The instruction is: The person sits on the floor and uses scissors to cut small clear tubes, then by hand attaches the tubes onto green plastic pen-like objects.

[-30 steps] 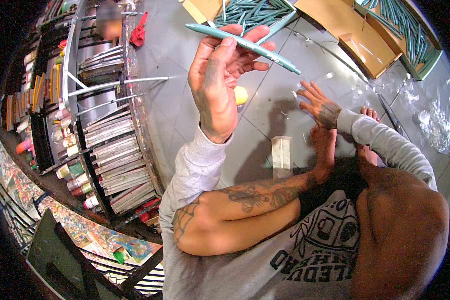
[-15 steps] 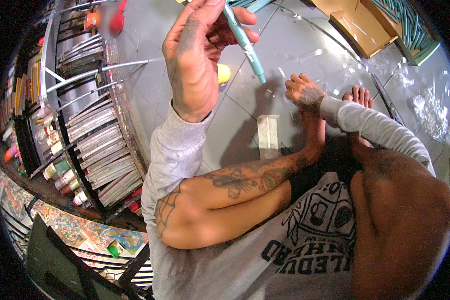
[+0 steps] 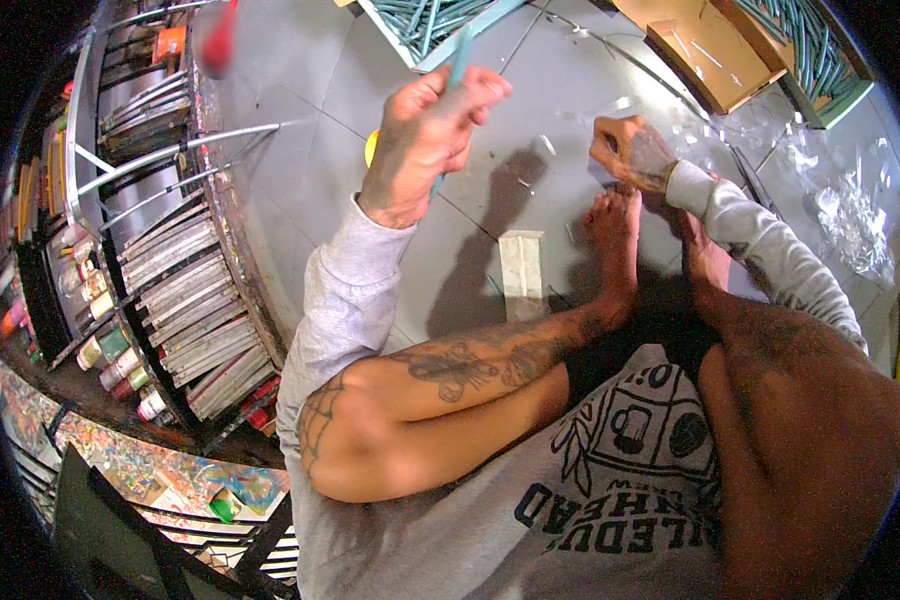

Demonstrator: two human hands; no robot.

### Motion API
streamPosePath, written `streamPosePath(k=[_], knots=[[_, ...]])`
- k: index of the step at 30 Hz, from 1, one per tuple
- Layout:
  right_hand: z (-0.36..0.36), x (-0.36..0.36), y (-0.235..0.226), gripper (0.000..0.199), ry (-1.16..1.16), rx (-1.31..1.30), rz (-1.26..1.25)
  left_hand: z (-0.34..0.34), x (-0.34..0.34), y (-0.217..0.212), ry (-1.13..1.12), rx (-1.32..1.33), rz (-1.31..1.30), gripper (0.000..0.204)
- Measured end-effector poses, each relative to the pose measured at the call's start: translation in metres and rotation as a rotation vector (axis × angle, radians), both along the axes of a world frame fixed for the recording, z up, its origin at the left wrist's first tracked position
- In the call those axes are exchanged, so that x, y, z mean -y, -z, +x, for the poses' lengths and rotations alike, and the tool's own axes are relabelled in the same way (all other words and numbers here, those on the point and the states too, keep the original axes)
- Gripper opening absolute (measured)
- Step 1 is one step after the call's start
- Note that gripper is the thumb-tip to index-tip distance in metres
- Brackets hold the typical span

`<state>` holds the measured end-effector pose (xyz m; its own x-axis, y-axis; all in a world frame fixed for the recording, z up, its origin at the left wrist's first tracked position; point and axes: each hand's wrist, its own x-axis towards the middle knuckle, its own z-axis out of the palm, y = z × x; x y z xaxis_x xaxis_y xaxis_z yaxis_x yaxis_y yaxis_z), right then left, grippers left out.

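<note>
The person sits on the grey tiled floor [image 3: 300, 150]. The left hand [image 3: 420, 150] is raised, fingers pinched together on a thin teal stick [image 3: 460, 60]. The right hand [image 3: 635, 150] rests on the floor, fingers curled on something clear (I cannot tell what). It seems wise to keep the stick steady. A pale flat block [image 3: 522, 265] lies near the bare feet.

Glossy grey floor tiles [image 3: 300, 110]; crinkled clear plastic wrap [image 3: 855, 215]; matt cardboard box [image 3: 715, 45].
</note>
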<state>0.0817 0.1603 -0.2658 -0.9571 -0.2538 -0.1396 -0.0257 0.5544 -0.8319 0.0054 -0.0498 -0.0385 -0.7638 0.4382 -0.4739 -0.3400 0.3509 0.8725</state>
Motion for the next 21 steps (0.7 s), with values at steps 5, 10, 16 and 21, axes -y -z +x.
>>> streamPosePath(k=[5,10,16,21], knots=[[-0.008,-0.012,-0.081,0.030,0.083,0.125,-0.465,0.020,-0.017,0.029,0.144,-0.083,-0.198,0.038],[-0.018,-0.029,-0.150,0.031,0.021,0.126,-0.579,0.002,-0.029,0.011,0.151,-0.228,-0.036,0.029],[-0.033,-0.043,-0.171,0.030,-0.152,0.282,-0.910,-0.004,-0.030,-0.004,0.134,-0.295,0.083,0.024],[-0.040,-0.047,-0.151,0.030,-0.154,0.323,-1.257,-0.009,-0.020,-0.011,-0.010,-0.103,-0.131,0.022]])
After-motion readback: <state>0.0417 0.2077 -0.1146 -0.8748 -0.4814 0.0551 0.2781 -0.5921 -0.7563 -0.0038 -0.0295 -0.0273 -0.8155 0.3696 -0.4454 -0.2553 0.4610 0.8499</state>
